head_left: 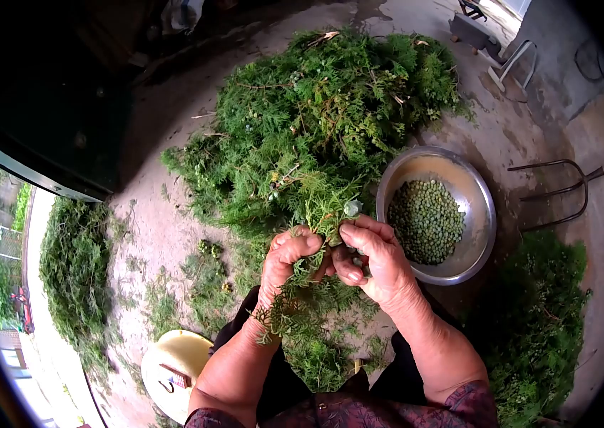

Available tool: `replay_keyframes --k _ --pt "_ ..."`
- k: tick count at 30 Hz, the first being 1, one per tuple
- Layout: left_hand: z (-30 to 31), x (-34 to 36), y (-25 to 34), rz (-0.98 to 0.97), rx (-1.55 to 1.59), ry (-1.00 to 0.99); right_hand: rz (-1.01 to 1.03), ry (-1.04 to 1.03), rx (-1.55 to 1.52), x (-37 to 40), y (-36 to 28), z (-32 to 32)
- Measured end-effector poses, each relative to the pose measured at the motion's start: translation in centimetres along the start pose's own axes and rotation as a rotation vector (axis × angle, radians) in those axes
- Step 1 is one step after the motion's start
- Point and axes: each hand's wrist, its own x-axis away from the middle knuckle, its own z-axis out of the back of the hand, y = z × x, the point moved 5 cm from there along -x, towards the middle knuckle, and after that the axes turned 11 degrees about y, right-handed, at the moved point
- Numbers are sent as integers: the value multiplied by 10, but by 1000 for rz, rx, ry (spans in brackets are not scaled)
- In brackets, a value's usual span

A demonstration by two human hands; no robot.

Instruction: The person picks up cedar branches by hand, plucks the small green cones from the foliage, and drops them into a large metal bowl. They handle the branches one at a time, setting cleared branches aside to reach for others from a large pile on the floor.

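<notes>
A leafy green sprig (302, 307) is held between my two hands, its lower end hanging over my left wrist. The fingers of my left hand (288, 257) are closed round its stem. My right hand (377, 260) pinches at the upper part of the sprig, beside a pale green cone (352, 207). Just right of my right hand stands a metal bowl (486, 235) that holds a heap of small green cones (427, 221). Beyond my hands lies a large pile of cut green branches (316, 121).
More branches lie at the left (74, 271) and at the lower right (537, 321). A fork head (581, 189) rests on the floor right of the bowl. A yellowish round object (173, 349) is at the lower left. A metal frame (516, 71) stands at the upper right.
</notes>
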Motion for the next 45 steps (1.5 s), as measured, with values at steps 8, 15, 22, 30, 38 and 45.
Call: replay_keyframes --k 8,15,22,30,38,45 --pt "-11 -3 5 1 408 -129 -30 82 -84 -6 -4 16" --pt "-11 -2 5 12 257 -8 68 11 -40 -6 -10 7" --pt "4 -6 6 59 188 124 34 -64 -10 1 -13 6" --pt "2 -5 6 -9 21 158 561 268 833 6 -33 5" --pt "7 -5 6 -69 81 198 241 378 78 -9 -44 44" --pt "-2 -1 9 -59 -43 198 -10 252 44 -11 -14 31"
